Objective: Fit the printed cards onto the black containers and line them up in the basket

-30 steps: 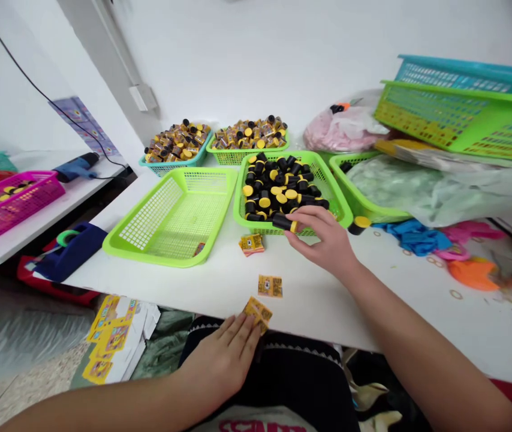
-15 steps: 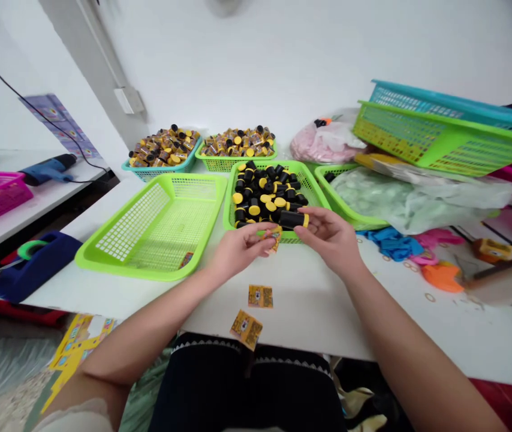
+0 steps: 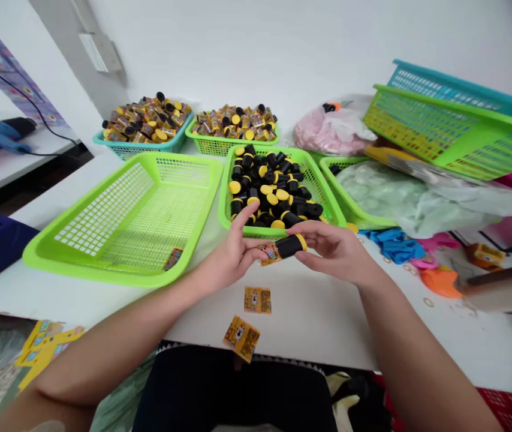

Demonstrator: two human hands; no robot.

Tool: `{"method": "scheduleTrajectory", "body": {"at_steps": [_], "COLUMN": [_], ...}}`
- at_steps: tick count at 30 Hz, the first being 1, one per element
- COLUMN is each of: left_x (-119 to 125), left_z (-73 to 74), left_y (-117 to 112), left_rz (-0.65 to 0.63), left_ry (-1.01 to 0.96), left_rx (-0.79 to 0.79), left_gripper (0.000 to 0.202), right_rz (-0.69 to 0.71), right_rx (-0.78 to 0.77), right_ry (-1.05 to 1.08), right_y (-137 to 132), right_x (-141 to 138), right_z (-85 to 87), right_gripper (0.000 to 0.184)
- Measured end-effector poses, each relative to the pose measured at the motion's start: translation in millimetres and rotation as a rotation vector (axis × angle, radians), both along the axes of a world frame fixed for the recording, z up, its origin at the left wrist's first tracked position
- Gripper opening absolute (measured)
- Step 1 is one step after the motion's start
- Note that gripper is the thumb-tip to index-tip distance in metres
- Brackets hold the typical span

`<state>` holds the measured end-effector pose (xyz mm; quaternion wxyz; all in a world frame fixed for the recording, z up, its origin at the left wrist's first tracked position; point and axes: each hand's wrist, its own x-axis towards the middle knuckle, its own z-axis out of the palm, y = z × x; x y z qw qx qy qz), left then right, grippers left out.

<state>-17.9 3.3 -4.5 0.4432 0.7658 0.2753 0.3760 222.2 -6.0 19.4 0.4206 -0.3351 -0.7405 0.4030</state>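
The black container (image 3: pixel 288 246) sits mid-view, with the green basket (image 3: pixel 314 174) at its twelve o'clock. The right hand (image 3: pixel 339 252) grips its yellow end from three o'clock; from nine, the left hand (image 3: pixel 231 255) pinches a printed sleeve (image 3: pixel 268 253), against or around the other end, I can't tell.
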Motion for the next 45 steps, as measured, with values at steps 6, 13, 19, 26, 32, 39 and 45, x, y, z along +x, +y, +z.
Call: {"method": "scheduleTrajectory", "body": {"at_steps": [6, 13, 19, 26, 32, 39, 45], "left_x": [4, 5, 6, 11, 10, -8, -84], "left_z": [1.0, 3.7, 1.7, 0.6, 3.2, 32.1, 73.7], "left_y": [-7, -9, -10, -13, -7, -31, -43], "left_rz": [-0.086, -0.093, -0.208, -0.305, -0.144, 0.141, 0.472], "left_ry": [-0.176, -0.208, -0.385, -0.54, -0.517, -0.189, 0.246], "left_rx": [-0.113, -0.283, -0.38, -0.541, -0.506, -0.126, 0.221], "left_gripper": [0.092, 0.106, 0.106, 0.112, 0.114, 0.025, 0.017], "right_rz": [0.02, 0.0, 0.02, 0.178, -0.199, -0.143, -0.424], "right_rx": [0.114, 0.084, -0.005, 0.185, 0.717, 0.725, 0.413], "right_ry": [-0.171, 0.003, 0.172, 0.104, -0.303, -0.237, -0.577], "right_y": [-5, -10, -17, -22, -25, -23, 28], "right_x": [-3, -19, -31, -41, -49, -43, -41], "right_z": [3.7, 4.8, -7.3, -11.0, -10.0, 3.5, 31.9], "right_gripper": [0.034, 0.022, 0.006, 0.035, 0.056, 0.054, 0.021]}}
